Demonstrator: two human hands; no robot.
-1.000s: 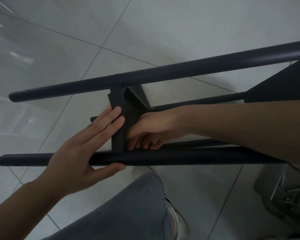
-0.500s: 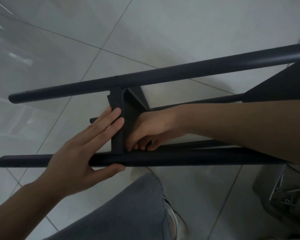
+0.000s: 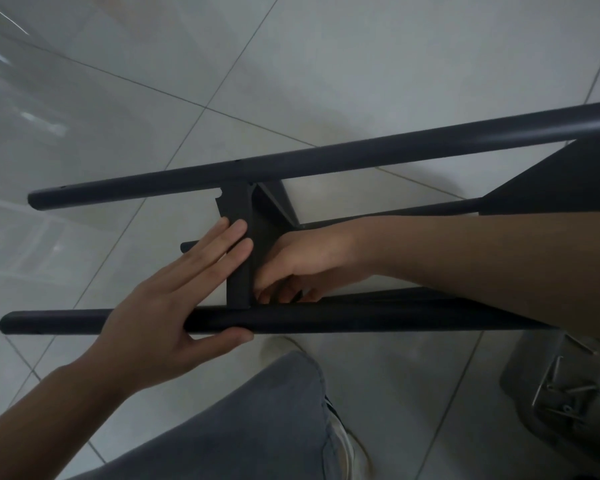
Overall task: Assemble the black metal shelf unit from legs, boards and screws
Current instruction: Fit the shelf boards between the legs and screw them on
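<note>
On the tiled floor [image 3: 326,64] the shelf frame lies on its side, much as half a second ago; only the right hand [image 3: 305,261] has shifted, its fingers now curled lower behind the board [image 3: 238,251], at the near leg [image 3: 361,322]. What they pinch is hidden. The left hand [image 3: 167,306] stays flat and spread, fingers on the board's edge, thumb under the near leg. The far leg [image 3: 326,157] runs parallel above, the board bridging both. Open floor lies left and beyond; a knee [image 3: 257,417] crowds the near side, and a bag of screws [image 3: 561,389] sits right. The metal is matte black.
</note>
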